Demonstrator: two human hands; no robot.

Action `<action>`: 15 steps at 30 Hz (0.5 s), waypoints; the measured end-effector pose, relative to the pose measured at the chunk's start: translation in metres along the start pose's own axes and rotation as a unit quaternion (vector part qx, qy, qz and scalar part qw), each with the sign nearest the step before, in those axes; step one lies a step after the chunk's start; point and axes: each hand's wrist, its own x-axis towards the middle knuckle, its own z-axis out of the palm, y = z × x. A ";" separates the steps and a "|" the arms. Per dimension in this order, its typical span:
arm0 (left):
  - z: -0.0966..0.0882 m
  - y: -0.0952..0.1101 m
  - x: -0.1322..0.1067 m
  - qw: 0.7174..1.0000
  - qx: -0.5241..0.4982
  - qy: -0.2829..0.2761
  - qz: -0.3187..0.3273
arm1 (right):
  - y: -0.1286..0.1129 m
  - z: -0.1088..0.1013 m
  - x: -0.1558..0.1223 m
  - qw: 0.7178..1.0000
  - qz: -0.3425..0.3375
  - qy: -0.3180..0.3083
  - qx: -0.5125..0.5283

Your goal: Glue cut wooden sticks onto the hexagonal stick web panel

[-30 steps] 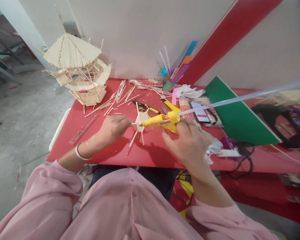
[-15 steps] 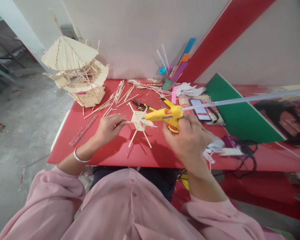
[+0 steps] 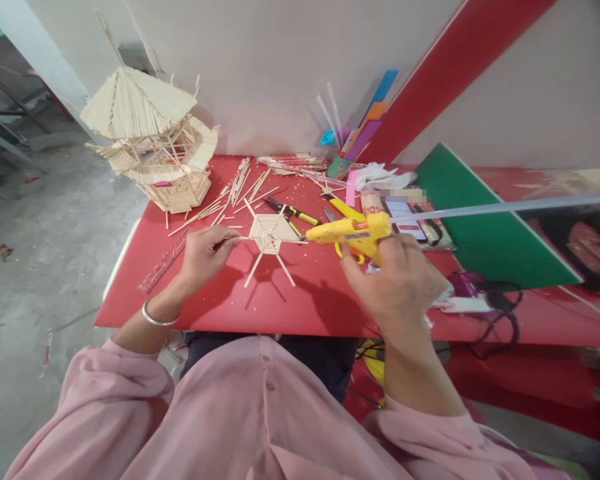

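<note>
Here the left hand point(image 3: 206, 253) pinches a spoke of the one small hexagonal wooden-stick frame point(image 3: 270, 234), light, brittle, probably safest held by its rim, over the red table point(image 3: 210, 303), while the right hand point(image 3: 399, 285) grips the one yellow glue gun point(image 3: 353, 231), nozzle at its edge, one stick pagoda model point(image 3: 147, 143) beyond.

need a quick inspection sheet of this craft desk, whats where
surface: red table, wood crumbs near the back
job's things: stick hexagon with spokes; yellow glue gun, nozzle at its right edge, long glue stick out the back
clutter: loose sticks, cutters, ruler, phone, green board, stick pagoda at far left corner
hands: left hand pinches a left spoke; right hand grips the glue gun
cables: black cable loops off the right front edge
surroundings: pale wall behind, concrete floor left
</note>
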 end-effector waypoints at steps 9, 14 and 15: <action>-0.008 -0.013 -0.006 0.972 -0.147 0.058 -0.176 | 0.010 -0.017 -0.040 0.979 0.157 -0.108 0.068; 0.014 -0.010 -0.006 0.920 -0.277 0.091 -0.261 | -0.033 0.002 -0.063 0.920 0.272 -0.155 0.238; 0.021 -0.009 -0.006 0.907 -0.302 0.096 -0.276 | -0.043 0.008 -0.064 0.905 0.281 -0.161 0.274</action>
